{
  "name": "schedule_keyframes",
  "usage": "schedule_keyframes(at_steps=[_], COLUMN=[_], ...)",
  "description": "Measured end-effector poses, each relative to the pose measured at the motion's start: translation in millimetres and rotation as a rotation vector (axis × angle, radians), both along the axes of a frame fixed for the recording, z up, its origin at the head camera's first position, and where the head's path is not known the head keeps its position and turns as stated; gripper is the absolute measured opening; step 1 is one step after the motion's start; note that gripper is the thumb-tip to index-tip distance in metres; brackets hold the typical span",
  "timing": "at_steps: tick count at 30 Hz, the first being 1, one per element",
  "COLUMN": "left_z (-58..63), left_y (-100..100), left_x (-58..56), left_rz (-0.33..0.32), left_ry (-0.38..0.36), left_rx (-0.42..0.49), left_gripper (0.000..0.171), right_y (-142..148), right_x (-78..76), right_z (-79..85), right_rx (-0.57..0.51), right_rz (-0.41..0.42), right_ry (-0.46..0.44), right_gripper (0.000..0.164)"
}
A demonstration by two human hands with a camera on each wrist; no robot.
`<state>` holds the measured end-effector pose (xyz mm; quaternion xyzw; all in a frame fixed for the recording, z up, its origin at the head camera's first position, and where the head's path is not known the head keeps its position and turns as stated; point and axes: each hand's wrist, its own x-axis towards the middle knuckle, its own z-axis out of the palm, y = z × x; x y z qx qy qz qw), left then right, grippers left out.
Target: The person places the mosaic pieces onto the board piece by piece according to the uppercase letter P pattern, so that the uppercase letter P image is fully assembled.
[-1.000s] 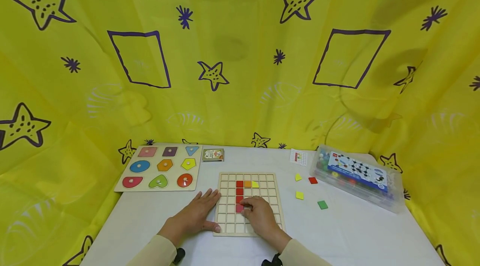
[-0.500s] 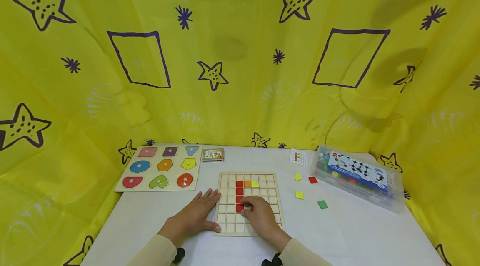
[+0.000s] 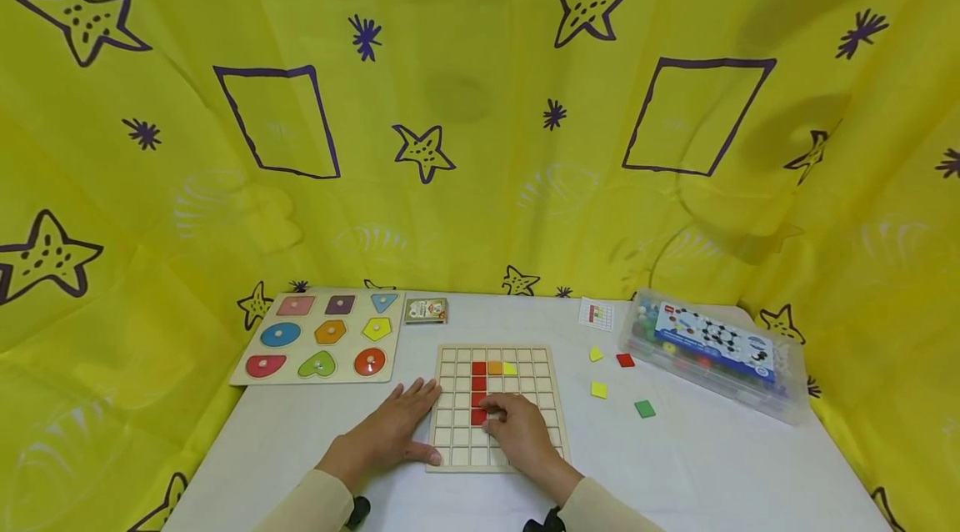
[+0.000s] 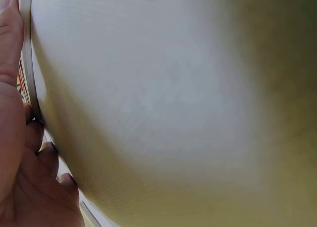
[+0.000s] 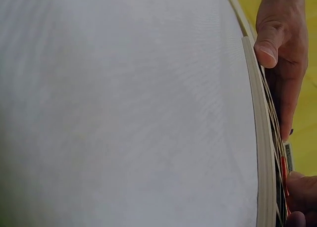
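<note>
A wooden grid board (image 3: 461, 457) lies on the table in the head view. Red tiles (image 3: 479, 383) form a column in it, with an orange tile (image 3: 495, 368) and a yellow tile (image 3: 510, 368) beside the top one. My left hand (image 3: 393, 425) rests at the board's left edge, fingers spread, thumb on the near corner. With curled thumb and forefinger, my right hand (image 3: 521, 434) pinches the lowest red tile (image 3: 478, 417), which sits in its cell. That hand covers several cells. In the right wrist view, fingertips (image 5: 300, 192) touch the board's top.
Loose yellow (image 3: 598, 390), red (image 3: 626, 360) and green (image 3: 645, 409) tiles lie right of the board, below a pattern card (image 3: 597, 314). Farther right is a clear plastic box (image 3: 787, 403). A knobbed shape puzzle (image 3: 345, 369) and a small card box (image 3: 426, 311) stand at the back left.
The lowest tile in the column has turned from a pinkish sheen to plain red. Both hands have stayed almost still, and the head view has shifted slightly.
</note>
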<state>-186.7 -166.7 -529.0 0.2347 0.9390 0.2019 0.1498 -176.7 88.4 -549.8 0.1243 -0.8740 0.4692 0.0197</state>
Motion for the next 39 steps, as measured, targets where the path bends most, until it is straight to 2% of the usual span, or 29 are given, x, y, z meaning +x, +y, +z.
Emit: schedule_keyframes(at_steps=[11,18,24,31,39], left_z=[-1.0,-2.2,-3.9,-1.8,-2.0], left_y=[0,-1,-1,-1,-1], left_x=[0.9,-0.3,-0.1,2.2,1.3], left_rz=[0.001,0.006,-0.002,-0.015,-0.011], left_ry=[0.0,0.001,0.014,0.032,0.036], left_rx=[0.001,0.003,-0.006,-0.005,-0.004], left_gripper=[0.113,0.114,0.114,0.114,0.114], right_y=[6,25,59,116,175], right_x=[-2.8,-12.7,-30.6,-49.3,-58.1], right_z=[5.4,15.3,29.0,37.8,38.8], right_rx=[-0.128,-0.197,-0.171,-0.129,-0.068], right_rz=[-0.024,-0.039,-0.127,-0.236,-0.308], right_ry=[-0.082,-0.12,-0.086,-0.047,-0.039], right_gripper=[0.025,0.028,0.03,0.032,0.035])
